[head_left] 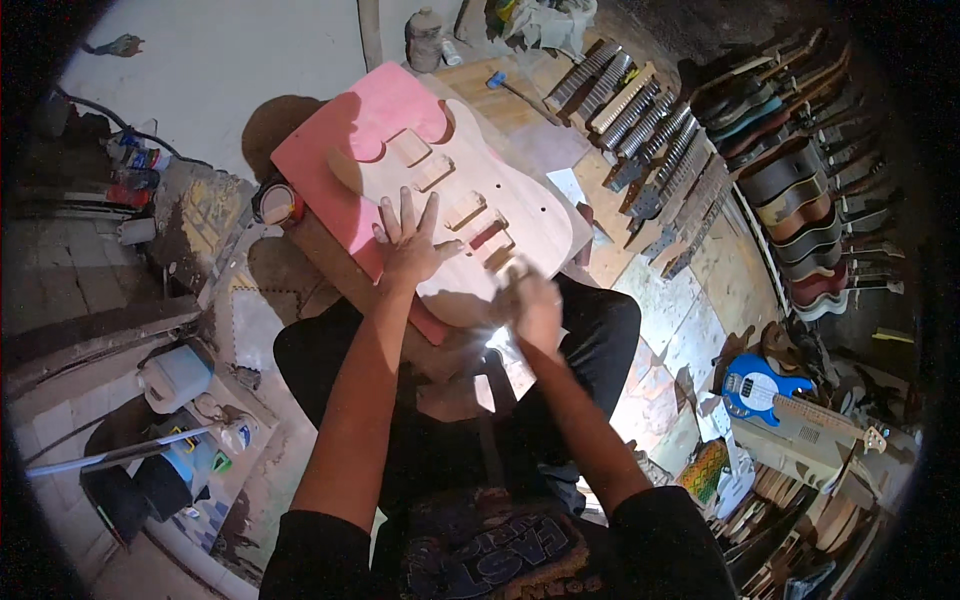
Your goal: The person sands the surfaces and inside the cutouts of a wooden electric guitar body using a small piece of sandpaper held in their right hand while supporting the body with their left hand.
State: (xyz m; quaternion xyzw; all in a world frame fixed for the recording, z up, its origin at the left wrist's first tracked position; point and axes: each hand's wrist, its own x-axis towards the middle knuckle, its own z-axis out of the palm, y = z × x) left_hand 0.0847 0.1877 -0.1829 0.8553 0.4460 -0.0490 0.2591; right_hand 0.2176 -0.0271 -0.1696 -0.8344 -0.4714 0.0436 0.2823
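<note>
An unpainted pale wood guitar body [540, 215], with routed pockets and small holes, lies on a pink board [310, 165] across my lap, over a brown board. My left hand [410, 235] rests on the body's left part, fingers spread. My right hand [530, 305] is at the body's lower right edge, blurred, its fingers curled round something I cannot make out. A small round container [279, 204] stands beside the pink board on the left.
Several guitar necks [640, 130] lie at the upper right, beside a row of guitars [800, 220]. A blue bass [755, 385] lies at right. At left are plastic jugs [175, 375] and cables. A grey bottle [423, 40] and blue-handled tool [496, 80] sit beyond the board.
</note>
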